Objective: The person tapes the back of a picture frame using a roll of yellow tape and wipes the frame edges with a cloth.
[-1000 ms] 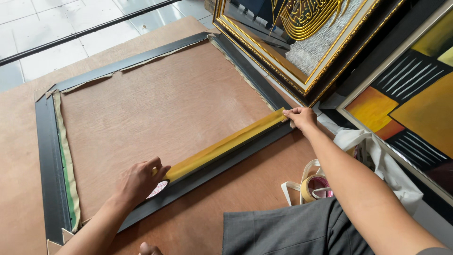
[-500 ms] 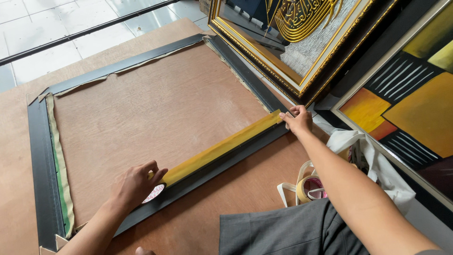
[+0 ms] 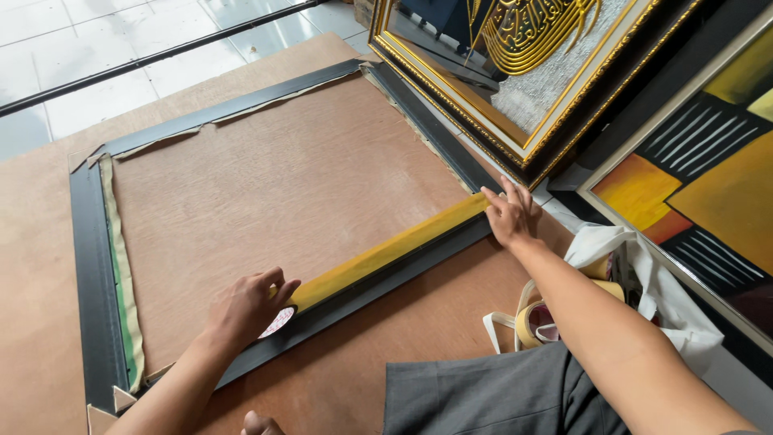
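The yellow tape [image 3: 386,251] is a long flat strip lying along the near edge of the black frame [image 3: 97,274], where the frame meets the brown backing board [image 3: 274,177]. The frame lies face down on a wide wooden counter [image 3: 32,242].

From the head camera, the left hand [image 3: 248,306] is at the near left end of the strip. Its fingers are curled around a tape roll [image 3: 279,321], holding it. The right hand [image 3: 510,213] is at the far right end. It is flat and loose, pressing the tape down and holding nothing.

The tape could go on crooked or get wrinkles, I think, if one hand pulls sideways. It could also trap a bubble if it is pressed down too fast.

The board looks smooth and woody. The frame is dark and plain. Another roll of tape [image 3: 531,322] and a white bag [image 3: 636,266] sit near the right. A shiny gold frame [image 3: 451,80] leans at the far right.
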